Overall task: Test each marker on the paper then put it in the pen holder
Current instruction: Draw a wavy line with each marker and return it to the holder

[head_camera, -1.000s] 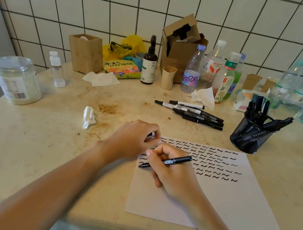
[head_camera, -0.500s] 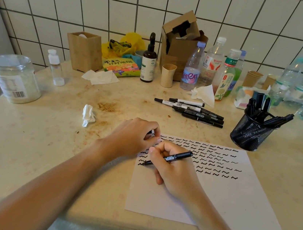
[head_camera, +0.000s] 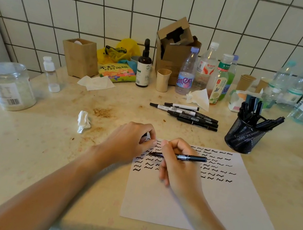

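My right hand (head_camera: 178, 168) grips a black marker (head_camera: 191, 158) that lies almost level, its bare tip pointing left over the white paper (head_camera: 222, 203). Rows of black squiggles cover the paper's upper part. My left hand (head_camera: 132, 141) is curled at the paper's top left corner, its fingers around a small dark thing, apparently the marker's cap (head_camera: 145, 135). Several more markers (head_camera: 186, 114) lie side by side on the table beyond the paper. The black mesh pen holder (head_camera: 244, 135) stands to the right, with several markers in it.
Along the tiled wall stand plastic bottles (head_camera: 187, 71), a cardboard box (head_camera: 174, 50), a wooden box (head_camera: 80, 57), a brown dropper bottle (head_camera: 144, 66) and paper cups (head_camera: 162, 79). A plastic jar (head_camera: 9, 86) sits far left. A crumpled tissue (head_camera: 83, 124) lies left of my hands.
My right hand has lifted the marker from its slanted writing pose to almost level, tip toward my left hand. A new squiggle sits at the left of the lowest row.
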